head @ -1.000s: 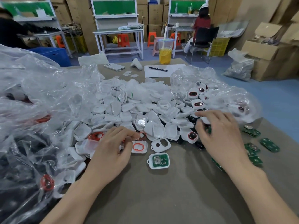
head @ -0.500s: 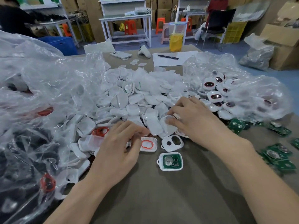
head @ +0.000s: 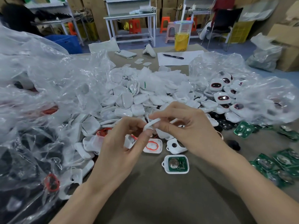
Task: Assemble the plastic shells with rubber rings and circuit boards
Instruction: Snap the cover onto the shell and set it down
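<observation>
While above the table (head: 145, 199), L hand (head: 119, 147) & R hand (head: 186, 128) both pinch one white shell (head: 151, 124)

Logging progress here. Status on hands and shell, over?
Left hand, right hand both pinch one white shell, above table. Ringed shell and board-fitted shell lie below. Nothing in the way.

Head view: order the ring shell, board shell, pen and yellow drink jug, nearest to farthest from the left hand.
From the left hand, which pinches a white shell:
1. ring shell, just beside its fingertips
2. board shell, farther right, toward the viewer
3. pen, far back
4. yellow drink jug, behind the pen
</observation>
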Demonstrator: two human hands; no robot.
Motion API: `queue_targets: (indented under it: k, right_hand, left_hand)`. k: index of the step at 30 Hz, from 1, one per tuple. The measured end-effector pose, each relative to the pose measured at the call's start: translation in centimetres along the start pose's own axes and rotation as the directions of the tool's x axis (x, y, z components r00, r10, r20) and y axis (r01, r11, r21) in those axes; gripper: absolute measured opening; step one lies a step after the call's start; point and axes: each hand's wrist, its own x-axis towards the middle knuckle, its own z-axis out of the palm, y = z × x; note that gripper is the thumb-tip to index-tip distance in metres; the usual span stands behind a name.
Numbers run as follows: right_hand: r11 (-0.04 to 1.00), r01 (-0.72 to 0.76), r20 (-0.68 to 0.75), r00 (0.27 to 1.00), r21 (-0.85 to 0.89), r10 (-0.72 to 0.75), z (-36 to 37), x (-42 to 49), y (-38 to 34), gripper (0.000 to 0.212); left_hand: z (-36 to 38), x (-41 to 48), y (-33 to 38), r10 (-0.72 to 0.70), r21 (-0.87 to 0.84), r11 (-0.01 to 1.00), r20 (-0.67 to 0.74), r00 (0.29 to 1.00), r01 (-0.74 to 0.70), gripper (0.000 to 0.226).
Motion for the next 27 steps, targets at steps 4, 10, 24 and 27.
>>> queue_targets:
  k: [4, 10, 24, 27]
  right_hand:
    - [0.999, -0.034, 0.032, 0.999, 0.013, 0.034, 0.0, -0.1, -0.1, 0.014]
    - [0.999, -0.037, 0.058, 0.998, 0.003, 0.037, 0.5, -0.1, -0.5, 0.016]
    - [0.978, 0.01, 0.062, 0.998, -0.208, 0.003, 0.3, -0.3, 0.0, 0.015]
    - [0.973, 0.036, 0.039, 0.999, -0.229, -0.027, 0.5, -0.4, 0.1, 0.017]
  left_hand:
    - [-0.2, 0.1, 0.1, 0.038, 0.072, 0.997, -0.018, 0.999, -0.037, 0.012]
    - [-0.2, 0.2, -0.1, -0.023, 0.098, 0.995, 0.006, 1.0, 0.023, 0.015]
    - [0.1, 0.2, 0.9, -0.195, -0.183, 0.964, 0.018, 0.981, 0.195, 0.009]
    - [-0.1, 0.5, 0.5, -0.262, -0.203, 0.943, 0.041, 0.964, 0.265, 0.012]
